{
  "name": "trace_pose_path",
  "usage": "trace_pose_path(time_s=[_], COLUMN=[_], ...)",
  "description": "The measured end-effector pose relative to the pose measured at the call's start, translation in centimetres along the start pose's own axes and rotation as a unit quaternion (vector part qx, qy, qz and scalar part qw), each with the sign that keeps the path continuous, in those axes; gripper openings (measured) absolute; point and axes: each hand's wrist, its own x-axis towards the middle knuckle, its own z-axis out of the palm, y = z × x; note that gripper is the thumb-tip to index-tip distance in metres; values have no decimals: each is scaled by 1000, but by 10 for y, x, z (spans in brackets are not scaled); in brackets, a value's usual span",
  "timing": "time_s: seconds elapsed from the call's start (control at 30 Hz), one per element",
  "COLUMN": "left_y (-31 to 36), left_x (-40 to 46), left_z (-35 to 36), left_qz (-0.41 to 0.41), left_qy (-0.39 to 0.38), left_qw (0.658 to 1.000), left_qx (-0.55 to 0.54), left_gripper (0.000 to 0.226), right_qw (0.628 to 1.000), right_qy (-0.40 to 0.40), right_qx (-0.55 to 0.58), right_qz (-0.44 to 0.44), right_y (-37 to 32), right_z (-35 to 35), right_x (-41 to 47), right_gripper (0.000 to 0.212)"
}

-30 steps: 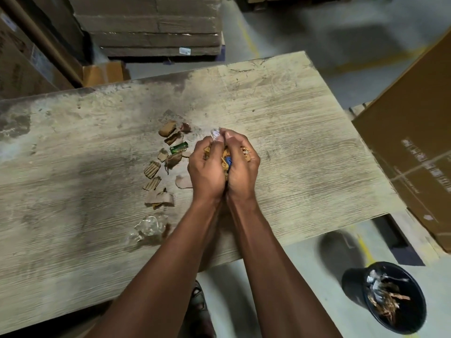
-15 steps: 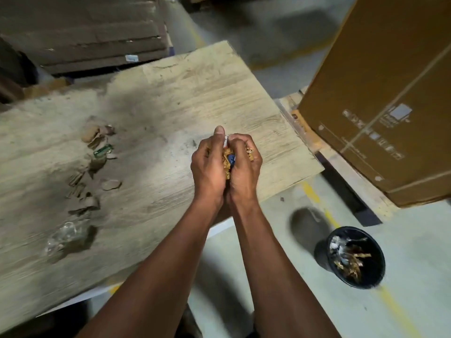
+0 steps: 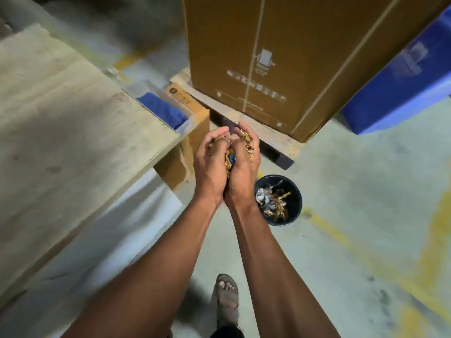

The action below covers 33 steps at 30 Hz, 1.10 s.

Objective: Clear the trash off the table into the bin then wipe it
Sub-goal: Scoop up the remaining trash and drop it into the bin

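Both hands, the left hand and the right hand, were cupped and pressed together at the centre of the frame, fingers curled round a heap of trash: tan cardboard scraps with a blue bit showing in the gap. A second before, they were gathering that heap over the table; now they had swung clear of its edge, and the table lay at the left of the frame, over bare floor. That probably meant the carry was nearly done. The bin, already part-filled with scraps, stood on the floor just right of and below the hands in the frame, not yet beneath them. Scraps seen earlier on the tabletop were out of view.
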Motion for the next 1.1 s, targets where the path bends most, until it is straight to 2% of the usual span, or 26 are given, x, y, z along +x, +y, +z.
trace_pose_path(time_s=[0.1, 0.37, 0.47, 0.63, 0.73, 0.93, 1.1], left_y=[-36, -144, -191, -274, -332, -430, -490], left_x=[-14, -33, -33, -18, -4, 26, 57], left_z=[35, 91, 108, 128, 133, 132, 130], left_qz=[-14, -54, -89, -92, -93, -100, -101], left_qy=[-50, -102, -120, -140, -139, -138, -184], left_qw=[999, 989, 985, 979, 976, 973, 950], left_qx=[16, 89, 83, 112, 140, 155, 233], left_gripper=[27, 26, 19, 24, 16, 9, 30], right_qw=[998, 982, 977, 969, 964, 954, 934], right_qy=[47, 165, 201, 242, 263, 283, 325], right_qx=[-26, -85, -75, -55, -45, -96, -144], right_qz=[-14, -22, -11, -13, -4, 29, 39], right_y=[-7, 12, 35, 81, 119, 196, 246], right_z=[-55, -170, -211, -274, -314, -377, -416], right_x=[15, 37, 54, 86, 109, 152, 183], right_gripper=[23, 22, 26, 23, 23, 48, 61])
